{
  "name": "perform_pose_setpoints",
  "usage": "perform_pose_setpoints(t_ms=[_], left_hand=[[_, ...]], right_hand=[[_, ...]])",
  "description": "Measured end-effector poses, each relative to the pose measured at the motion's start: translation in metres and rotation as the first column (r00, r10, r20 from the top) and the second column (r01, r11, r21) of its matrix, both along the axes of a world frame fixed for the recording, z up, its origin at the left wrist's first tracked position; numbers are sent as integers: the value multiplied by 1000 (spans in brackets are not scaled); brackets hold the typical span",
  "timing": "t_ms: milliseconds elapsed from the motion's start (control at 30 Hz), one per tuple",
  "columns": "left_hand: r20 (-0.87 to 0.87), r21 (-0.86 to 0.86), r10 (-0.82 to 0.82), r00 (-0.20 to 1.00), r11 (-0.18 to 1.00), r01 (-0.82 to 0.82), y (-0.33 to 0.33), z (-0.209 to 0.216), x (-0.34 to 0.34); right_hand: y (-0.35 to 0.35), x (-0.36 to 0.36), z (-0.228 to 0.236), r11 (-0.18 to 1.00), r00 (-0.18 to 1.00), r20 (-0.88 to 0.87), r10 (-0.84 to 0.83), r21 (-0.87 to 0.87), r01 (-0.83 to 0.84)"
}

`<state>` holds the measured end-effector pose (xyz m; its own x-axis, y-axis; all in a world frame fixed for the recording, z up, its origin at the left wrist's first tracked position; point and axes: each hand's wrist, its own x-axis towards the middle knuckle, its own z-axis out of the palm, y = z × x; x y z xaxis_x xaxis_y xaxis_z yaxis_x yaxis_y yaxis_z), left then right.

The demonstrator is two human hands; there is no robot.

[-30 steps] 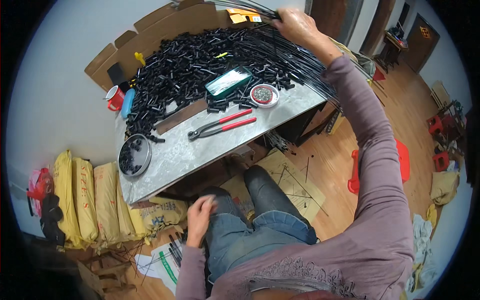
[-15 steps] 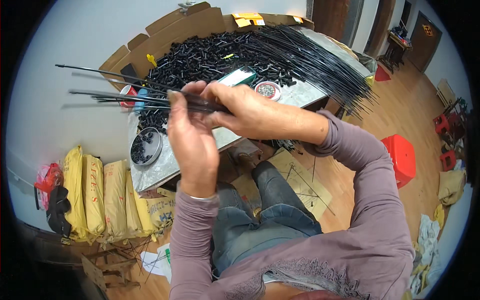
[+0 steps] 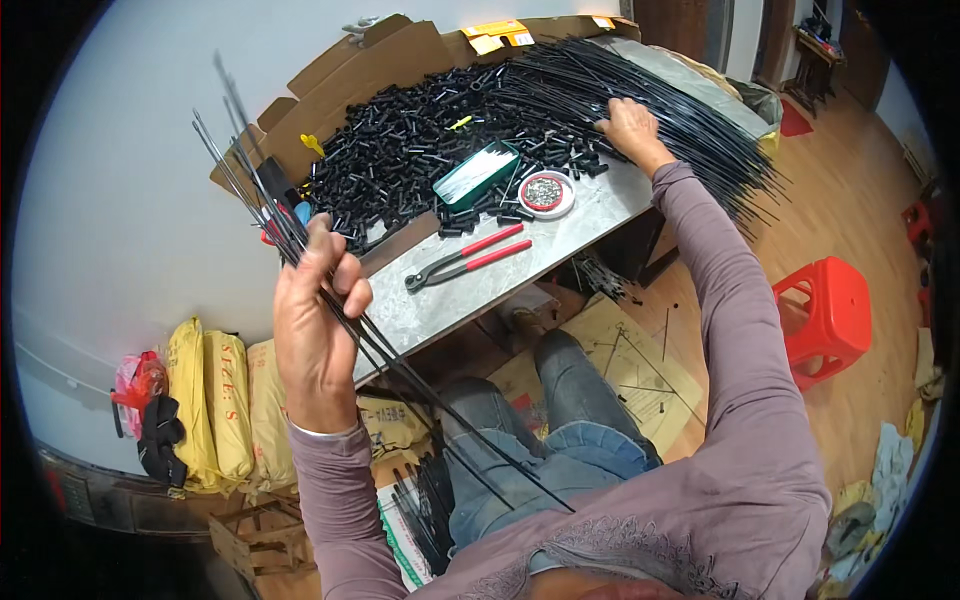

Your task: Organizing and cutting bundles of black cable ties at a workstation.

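My left hand [image 3: 322, 300] is closed round several thin black rods [image 3: 400, 365], raised over the table's near left edge. The rods slant from upper left down across my lap, and their upper ends are blurred. My right hand [image 3: 632, 130] rests on a large heap of similar black rods [image 3: 700, 135] at the table's far right. Its fingers curl down onto the heap, their tips partly hidden among the rods. Between my hands lie red-handled pincers [image 3: 465, 262], a green box of thin white pieces [image 3: 480, 175] and a round dish of small metal parts [image 3: 543, 193].
Short black tubes [image 3: 400, 150] are heaped along the back of the table [image 3: 400, 315], against a cardboard wall [image 3: 370, 75]. A red stool [image 3: 840, 310] stands at my right. Yellow sacks [image 3: 228, 400] lean at the left. More rods stand beside my left leg.
My hands have parted. The left has moved left and lower, tilting its rods upright; the right has let go of that bundle and reached to the rod heap. The pincers have come into sight.
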<state>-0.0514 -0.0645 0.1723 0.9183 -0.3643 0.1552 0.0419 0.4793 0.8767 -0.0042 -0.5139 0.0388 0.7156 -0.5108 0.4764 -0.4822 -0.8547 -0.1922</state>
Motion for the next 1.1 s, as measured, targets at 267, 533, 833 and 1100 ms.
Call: perform_pose_setpoints(t_ms=[267,533,833,1100], left_hand=[[-13,-106,-105,994,989,103,-20,4,-2],[-115,-118,-72,991,991,58,-37,-16,38],[-107,-267,124,986,952,-149,-82,-36,24],[-91,-167,177,980,967,-190,-53,-28,14]], right_hand=[[-30,15,-15,992,998,44,-43,-115,48],[52,3,93,637,868,428,252,602,-481],[261,-60,114,560,488,435,757,-47,-827],[268,-64,97,597,548,515,660,83,-798]])
